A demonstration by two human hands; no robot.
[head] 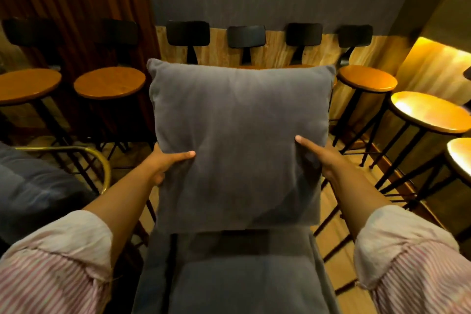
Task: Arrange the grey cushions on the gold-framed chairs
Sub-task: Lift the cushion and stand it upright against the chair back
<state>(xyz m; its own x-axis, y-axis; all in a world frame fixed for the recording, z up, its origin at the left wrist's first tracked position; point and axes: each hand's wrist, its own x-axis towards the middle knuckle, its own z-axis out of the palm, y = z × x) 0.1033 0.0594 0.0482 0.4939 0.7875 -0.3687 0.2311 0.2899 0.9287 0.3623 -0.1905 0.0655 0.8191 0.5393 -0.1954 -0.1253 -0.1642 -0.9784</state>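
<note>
Gold-framed chair (pixel 103 160) at far left, only its curved brass rail and grey padding showing. Left hand (pixel 163 160) clamped on grey cushion (pixel 239 140), thumb on front face, fingers hidden behind. Cushion upright, held above grey chair seat (pixel 244 280) in centre. Right hand (pixel 321 158) gripping opposite edge, thumb pressed into fabric. Wooden bar stools (pixel 367 81) lined along wall behind and at right.
</note>
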